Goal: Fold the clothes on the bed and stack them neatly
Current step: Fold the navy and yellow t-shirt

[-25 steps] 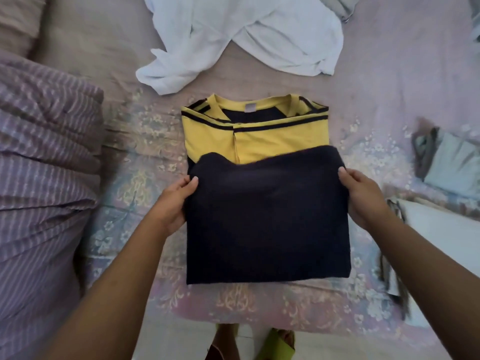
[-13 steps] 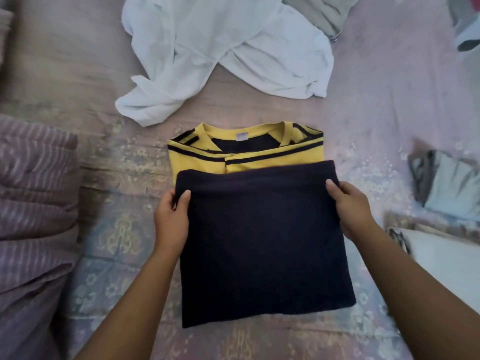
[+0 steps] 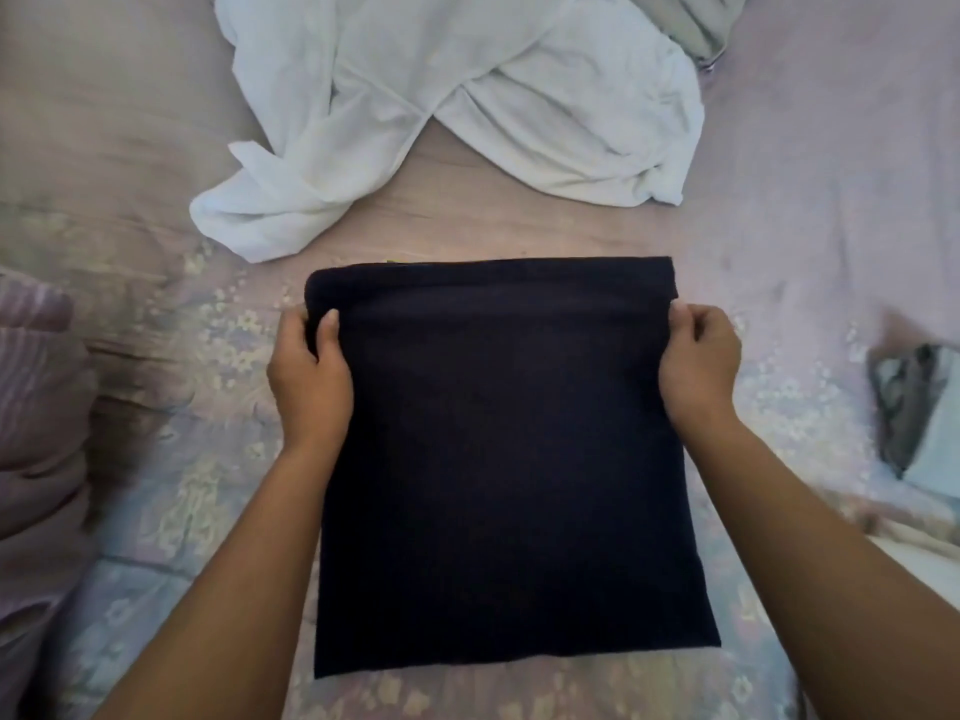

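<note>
A dark navy shirt (image 3: 498,459) lies folded into a rectangle on the bed (image 3: 805,252) in front of me. Its yellow top half is now covered, with only a sliver of yellow showing at the far edge. My left hand (image 3: 309,379) pinches the shirt's left edge near the far corner, thumb on top. My right hand (image 3: 698,368) grips the right edge near the far corner. A crumpled white garment (image 3: 441,106) lies unfolded just beyond the shirt.
A grey garment (image 3: 691,23) pokes out behind the white one at the top. A grey and pale blue folded item (image 3: 919,413) sits at the right edge. A striped mauve pillow or duvet (image 3: 36,407) bulges at the left.
Both hands carried the navy lower half forward over the yellow chest and collar, so the shirt is now folded in half. The camera has tilted further onto the bed.
</note>
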Demonstrator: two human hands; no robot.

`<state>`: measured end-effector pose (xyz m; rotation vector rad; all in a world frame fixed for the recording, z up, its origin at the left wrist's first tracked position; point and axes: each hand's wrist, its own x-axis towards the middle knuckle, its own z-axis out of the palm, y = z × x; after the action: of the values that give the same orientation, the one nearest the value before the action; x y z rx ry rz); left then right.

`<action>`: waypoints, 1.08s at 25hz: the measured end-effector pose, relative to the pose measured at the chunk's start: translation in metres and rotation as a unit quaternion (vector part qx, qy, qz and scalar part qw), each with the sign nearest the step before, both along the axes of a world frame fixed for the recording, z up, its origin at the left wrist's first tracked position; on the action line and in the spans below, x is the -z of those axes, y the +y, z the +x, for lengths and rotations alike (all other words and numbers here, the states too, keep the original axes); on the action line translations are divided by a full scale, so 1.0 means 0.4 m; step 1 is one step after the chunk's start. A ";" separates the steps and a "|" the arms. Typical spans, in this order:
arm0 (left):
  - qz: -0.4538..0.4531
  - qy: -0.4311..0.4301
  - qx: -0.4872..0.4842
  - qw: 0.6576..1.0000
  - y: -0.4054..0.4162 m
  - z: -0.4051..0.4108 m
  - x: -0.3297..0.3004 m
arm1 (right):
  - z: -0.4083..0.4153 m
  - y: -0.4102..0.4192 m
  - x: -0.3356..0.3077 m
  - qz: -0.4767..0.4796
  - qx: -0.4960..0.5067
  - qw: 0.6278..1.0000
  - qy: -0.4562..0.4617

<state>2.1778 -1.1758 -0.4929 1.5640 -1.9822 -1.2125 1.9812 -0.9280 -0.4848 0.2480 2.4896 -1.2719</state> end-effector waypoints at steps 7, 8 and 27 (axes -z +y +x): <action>0.042 -0.078 -0.007 0.996 -0.049 -0.066 0.016 | -0.062 -0.046 0.006 0.039 -0.025 0.998 -0.038; 0.015 -0.078 0.004 0.997 -0.049 -0.066 0.021 | -0.072 -0.051 0.009 0.054 -0.043 0.997 -0.023; -0.322 -0.184 0.505 0.779 0.136 0.043 0.100 | 0.097 0.060 0.066 0.289 -0.521 0.764 0.248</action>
<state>2.1950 -1.1214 -0.5329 0.3234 -3.1796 -0.2963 2.0200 -0.9039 -0.5111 -1.3200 2.5867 -0.0690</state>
